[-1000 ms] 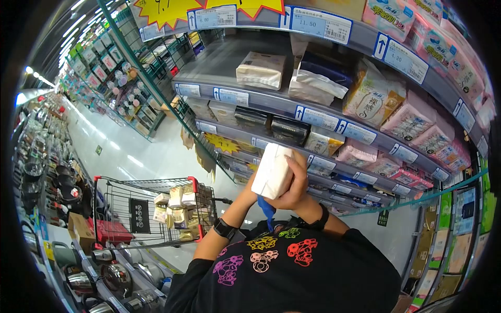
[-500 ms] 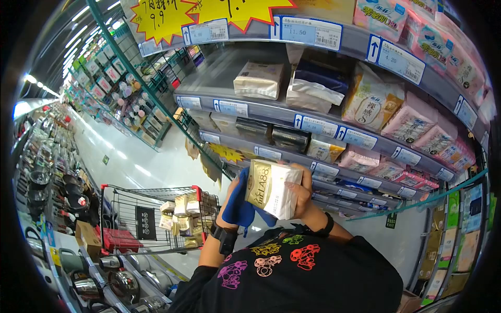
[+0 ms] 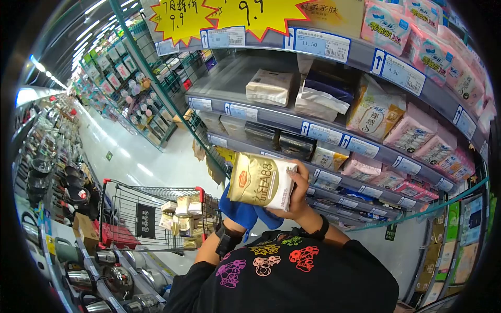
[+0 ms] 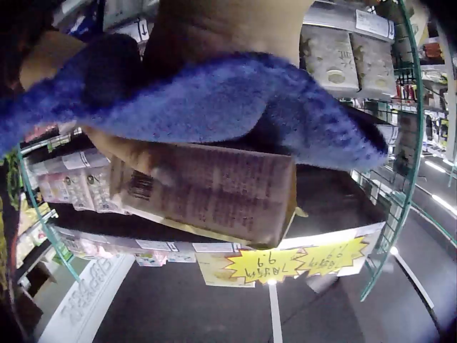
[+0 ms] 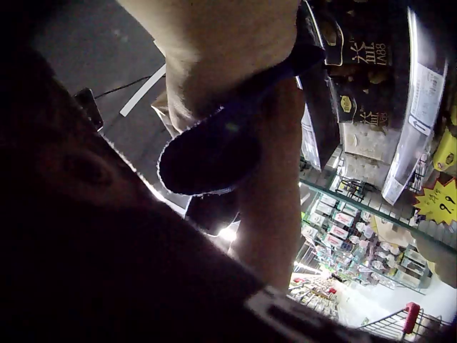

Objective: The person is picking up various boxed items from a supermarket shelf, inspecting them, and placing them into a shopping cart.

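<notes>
A gold-and-white tissue pack point(image 3: 263, 180) is held up in front of the chest, its gold printed face turned up. My right hand point(image 3: 298, 198) grips it by its white right end, thumb over the edge. A blue cloth point(image 3: 245, 211) lies bunched at the pack's lower left side, held by my left hand point(image 4: 228, 32), whose fingers are mostly hidden under it. In the left wrist view the pack's printed side point(image 4: 207, 189) with a barcode shows below the cloth. The right wrist view is dark, with part of the cloth point(image 5: 211, 153) beside the forearm.
Shelves point(image 3: 271, 109) of tissue and pink pad packs stand right ahead. A shopping cart point(image 3: 151, 188) holding several similar packs is at the left, near a shelf of pots and kettles point(image 3: 115, 279). Yellow price signs point(image 3: 182, 21) hang on the top shelf.
The pack has turned from its plain white side to its gold front and shifted left. The blue cloth, first hanging below the hands, is now spread against the pack's lower left side.
</notes>
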A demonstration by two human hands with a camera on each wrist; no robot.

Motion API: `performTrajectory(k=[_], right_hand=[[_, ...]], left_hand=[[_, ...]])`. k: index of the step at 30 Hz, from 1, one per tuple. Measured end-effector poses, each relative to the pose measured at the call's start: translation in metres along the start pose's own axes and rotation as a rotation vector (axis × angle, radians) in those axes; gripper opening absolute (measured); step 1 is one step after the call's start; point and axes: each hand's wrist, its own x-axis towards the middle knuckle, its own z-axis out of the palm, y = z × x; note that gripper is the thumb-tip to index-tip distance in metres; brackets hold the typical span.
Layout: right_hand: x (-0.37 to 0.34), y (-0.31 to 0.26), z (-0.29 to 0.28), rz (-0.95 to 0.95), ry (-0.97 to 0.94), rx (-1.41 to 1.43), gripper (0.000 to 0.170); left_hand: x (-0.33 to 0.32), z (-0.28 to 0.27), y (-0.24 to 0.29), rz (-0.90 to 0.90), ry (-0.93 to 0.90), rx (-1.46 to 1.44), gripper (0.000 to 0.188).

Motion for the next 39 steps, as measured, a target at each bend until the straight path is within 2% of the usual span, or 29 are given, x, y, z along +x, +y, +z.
performTrajectory(k=[2,5,8,10,11,13,14,15,16,18,19,21,23,27,31,34,36,39], right_hand=[[0.004,-0.002,-0.002,0.03,-0.012,-0.022,0.09],[0.001,0.007,0.0,0.022,0.037,0.003,0.086],[0.007,0.006,0.001,0.001,0.075,-0.031,0.084],[0.011,0.007,0.002,0.009,0.138,-0.061,0.084],[0.014,0.007,0.003,0.024,0.156,-0.072,0.084],[0.02,0.007,0.006,0.05,0.195,-0.091,0.083],[0.027,0.005,0.009,0.048,0.21,-0.14,0.083],[0.036,0.003,0.012,0.046,0.227,-0.188,0.082],[0.044,0.0,0.016,0.046,0.245,-0.238,0.082],[0.054,-0.003,0.022,0.026,0.235,-0.28,0.082],[0.058,-0.005,0.025,0.007,0.231,-0.277,0.083],[0.064,-0.006,0.031,-0.067,0.239,-0.289,0.083],[0.072,-0.009,0.034,-0.043,0.248,-0.385,0.085],[0.093,-0.005,0.047,-0.022,0.252,-0.438,0.089],[0.12,-0.013,0.048,-0.03,0.186,-0.389,0.095],[0.129,-0.013,0.049,-0.015,0.152,-0.376,0.097],[0.13,-0.013,0.048,0.016,0.127,-0.395,0.096],[0.129,-0.013,0.044,0.114,0.096,-0.443,0.095]], left_hand=[[0.005,0.0,-0.002,-0.019,0.002,-0.078,0.039],[0.012,0.029,0.034,-0.177,-0.111,-0.517,0.039],[0.009,0.062,0.058,0.43,-0.078,0.908,0.042],[0.022,0.052,0.088,0.136,-0.277,1.451,0.052],[0.027,0.068,0.093,-0.032,-0.248,0.682,0.053],[0.027,0.063,0.091,-0.241,-0.241,-0.052,0.061],[0.029,0.035,0.082,-0.298,-0.283,-0.014,0.068],[0.044,0.005,0.072,-0.409,-0.445,0.164,0.095],[0.039,0.017,0.074,-0.468,-0.387,0.295,0.117],[0.048,0.001,0.07,-0.348,-0.672,0.457,0.122],[0.049,-0.001,0.073,-0.388,-0.67,0.286,0.125],[0.05,-0.009,0.074,-0.43,-0.63,0.065,0.125],[0.052,-0.001,0.081,-0.43,-0.629,-0.073,0.125],[0.078,0.02,0.118,-0.399,-0.695,0.093,0.12],[0.102,0.058,0.163,-0.317,-0.589,0.355,0.103],[0.121,0.071,0.169,-0.212,-0.496,0.488,0.089],[0.129,0.083,0.169,-0.135,-0.536,0.589,0.084],[0.142,0.083,0.165,0.025,-0.59,0.888,0.078]])
